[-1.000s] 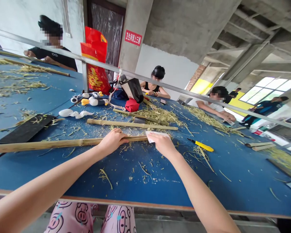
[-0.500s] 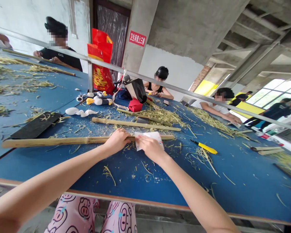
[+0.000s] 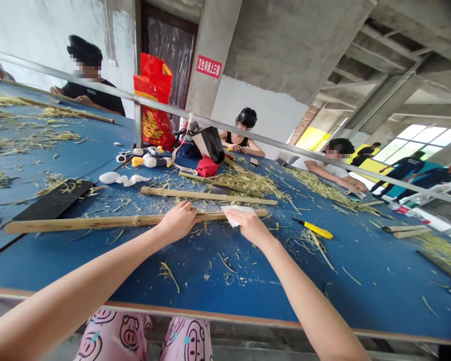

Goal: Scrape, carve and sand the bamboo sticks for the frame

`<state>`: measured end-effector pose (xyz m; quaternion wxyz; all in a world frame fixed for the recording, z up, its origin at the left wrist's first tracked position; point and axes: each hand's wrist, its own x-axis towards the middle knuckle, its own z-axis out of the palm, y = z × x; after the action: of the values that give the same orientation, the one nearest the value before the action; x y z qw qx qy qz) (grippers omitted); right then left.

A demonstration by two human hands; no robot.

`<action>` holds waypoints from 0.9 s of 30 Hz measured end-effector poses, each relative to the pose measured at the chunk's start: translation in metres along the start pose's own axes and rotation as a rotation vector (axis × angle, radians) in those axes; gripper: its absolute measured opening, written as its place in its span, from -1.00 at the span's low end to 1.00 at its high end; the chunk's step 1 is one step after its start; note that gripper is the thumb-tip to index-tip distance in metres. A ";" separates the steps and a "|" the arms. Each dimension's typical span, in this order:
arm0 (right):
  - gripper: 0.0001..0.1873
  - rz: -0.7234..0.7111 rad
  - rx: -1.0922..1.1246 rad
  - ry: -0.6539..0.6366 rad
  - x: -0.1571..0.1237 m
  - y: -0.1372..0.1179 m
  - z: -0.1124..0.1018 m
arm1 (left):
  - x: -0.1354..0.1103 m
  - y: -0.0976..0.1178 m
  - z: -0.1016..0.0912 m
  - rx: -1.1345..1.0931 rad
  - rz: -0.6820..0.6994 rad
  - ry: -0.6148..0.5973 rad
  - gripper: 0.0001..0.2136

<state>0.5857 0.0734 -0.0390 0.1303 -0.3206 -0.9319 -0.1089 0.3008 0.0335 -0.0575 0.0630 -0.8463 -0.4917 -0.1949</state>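
Note:
A long bamboo pole (image 3: 86, 222) lies across the blue table (image 3: 248, 291) in front of me. My left hand (image 3: 178, 220) is closed over the pole near its middle, pressing it down. My right hand (image 3: 248, 224) grips a white sheet, probably sandpaper (image 3: 236, 212), folded over the pole a little to the right of the left hand. The pole's right end (image 3: 263, 213) sticks out past the sheet.
Two more bamboo poles (image 3: 206, 196) lie behind. A yellow utility knife (image 3: 312, 228) rests to the right, a black board (image 3: 48, 200) to the left. Bamboo shavings litter the table. Toys, bags and a red sack (image 3: 154, 100) stand by a metal rail. Other people work at the far side.
My right hand slid the white sheet left along the pole towards the left hand, then back to the right. The left hand kept its hold.

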 end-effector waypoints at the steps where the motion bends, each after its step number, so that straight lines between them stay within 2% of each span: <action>1: -0.31 0.098 -0.018 -0.008 -0.005 0.012 -0.004 | 0.000 0.000 0.000 0.029 0.004 -0.002 -0.69; 6: -0.42 0.677 -0.247 -0.169 -0.039 0.062 -0.025 | 0.001 0.001 0.003 0.142 0.003 -0.016 -0.72; 8: -0.45 0.794 -0.295 -0.162 -0.049 0.072 -0.029 | 0.001 0.001 0.002 0.167 -0.006 -0.019 -0.74; 11: -0.44 0.880 -0.379 -0.047 -0.056 0.079 -0.030 | 0.002 0.000 -0.006 0.178 -0.015 -0.004 -0.78; 13: -0.34 0.861 -0.433 0.044 -0.054 0.079 -0.030 | 0.003 -0.003 -0.017 0.192 0.000 0.031 -0.77; 14: -0.24 0.804 -0.443 0.067 -0.052 0.077 -0.030 | 0.004 -0.005 -0.022 0.203 0.012 0.048 -0.76; 16: -0.08 0.598 -0.431 0.071 -0.044 0.071 -0.030 | 0.005 -0.010 -0.033 0.221 0.036 0.077 -0.74; 18: -0.12 0.376 -0.395 0.074 -0.035 0.060 -0.030 | 0.005 -0.015 -0.041 0.234 0.076 0.096 -0.72; 20: -0.33 0.262 -0.353 0.097 -0.027 0.050 -0.030 | 0.004 -0.019 -0.046 0.235 0.122 0.117 -0.71; 22: -0.50 0.259 -0.318 0.114 -0.024 0.043 -0.032 | 0.002 -0.018 -0.050 0.201 0.129 0.187 -0.71; 24: -0.55 0.302 -0.320 0.132 -0.023 0.036 -0.036 | 0.000 -0.012 -0.055 0.095 0.053 0.338 -0.68; 27: -0.48 0.382 -0.362 0.170 -0.019 0.018 -0.045 | 0.003 0.008 -0.063 -0.307 -0.241 0.580 -0.72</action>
<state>0.6192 0.0632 -0.0001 0.1666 -0.4984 -0.8056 -0.2736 0.2923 0.0132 0.0019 0.0484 -0.6911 -0.5149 -0.5049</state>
